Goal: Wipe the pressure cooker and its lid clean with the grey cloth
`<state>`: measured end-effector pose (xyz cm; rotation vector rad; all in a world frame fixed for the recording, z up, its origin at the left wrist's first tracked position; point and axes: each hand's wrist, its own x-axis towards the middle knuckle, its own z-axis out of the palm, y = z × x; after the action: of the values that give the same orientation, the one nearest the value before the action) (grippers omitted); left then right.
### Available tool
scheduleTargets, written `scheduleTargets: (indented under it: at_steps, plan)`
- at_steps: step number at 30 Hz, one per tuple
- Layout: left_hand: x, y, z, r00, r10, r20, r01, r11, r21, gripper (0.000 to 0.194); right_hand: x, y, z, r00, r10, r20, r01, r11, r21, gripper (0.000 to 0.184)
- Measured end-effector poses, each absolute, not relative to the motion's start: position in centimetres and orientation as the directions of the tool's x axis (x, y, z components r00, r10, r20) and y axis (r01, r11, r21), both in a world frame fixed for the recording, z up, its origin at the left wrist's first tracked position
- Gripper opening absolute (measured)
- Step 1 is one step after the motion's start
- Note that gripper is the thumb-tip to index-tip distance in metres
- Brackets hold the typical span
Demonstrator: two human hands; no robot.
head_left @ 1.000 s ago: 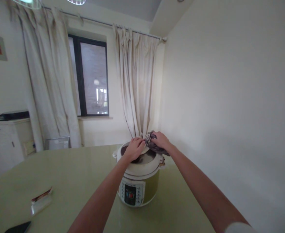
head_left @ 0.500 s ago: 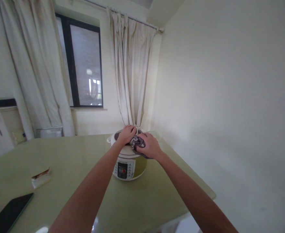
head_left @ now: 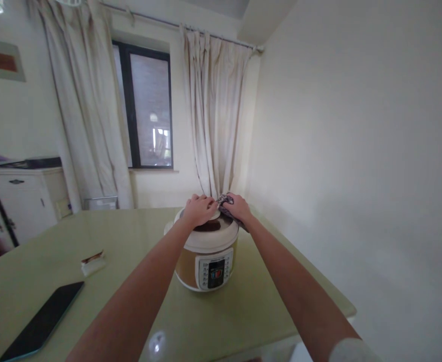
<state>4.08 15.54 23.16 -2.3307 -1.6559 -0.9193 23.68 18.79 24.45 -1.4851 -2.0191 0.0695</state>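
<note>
A round white and gold electric cooker stands upright on the green tabletop. Its control panel faces me, a little right of the middle. My left hand lies over the top of the lid with its fingers curled on the handle, which is partly hidden. At the far right of the lid, my right hand grips a crumpled dark patterned cloth and presses it against the lid's edge. Part of the cloth hangs below the palm.
On the left of the table lie a dark phone or tablet and a small clear packet. A white wall runs along the right side. Curtains hang behind the table, and a white cabinet stands at the far left.
The cooker has turned, bringing its panel from the left side to the right. My right hand and the cloth have shifted toward the lid's far side. The view has swung left.
</note>
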Motion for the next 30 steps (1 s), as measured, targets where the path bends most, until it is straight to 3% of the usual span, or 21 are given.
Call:
scheduleTargets:
  at_steps: [2,9,12,15,19,23,30]
  plan:
    - [3.9,15.2,23.4,0.148,0.835,0.530,0.905,-0.330,0.267,0.042,23.6,16.7,23.9,-0.202,0.842,0.501,0.833,0.417,-0.364,0.035]
    - [3.5,15.8,23.7,0.159,0.841,0.517,0.813,-0.409,0.415,0.055,23.3,7.7,22.3,-0.340,0.698,0.630,0.819,0.550,-0.167,0.042]
    - [3.5,15.5,23.5,0.181,0.830,0.528,0.804,-0.434,0.407,0.048,23.9,9.3,22.9,-0.332,0.748,0.575,0.805,0.542,-0.240,0.037]
    - [3.5,15.0,23.4,0.197,0.818,0.540,0.805,-0.449,0.387,0.048,24.7,13.4,23.8,-0.239,0.840,0.487,0.832,0.435,-0.344,0.030]
    - [3.4,14.7,23.3,0.215,0.805,0.553,0.809,-0.463,0.361,0.052,24.7,17.9,24.2,-0.154,0.886,0.437,0.856,0.340,-0.389,0.027]
    - [3.2,14.9,23.3,0.140,0.834,0.534,0.760,-0.436,0.482,0.057,24.0,18.3,23.8,-0.119,0.877,0.466,0.874,0.315,-0.371,0.030]
    - [2.4,15.7,23.2,0.039,0.853,0.520,0.560,-0.450,0.696,0.041,23.2,8.3,20.6,-0.140,0.732,0.667,0.852,0.432,-0.295,0.040]
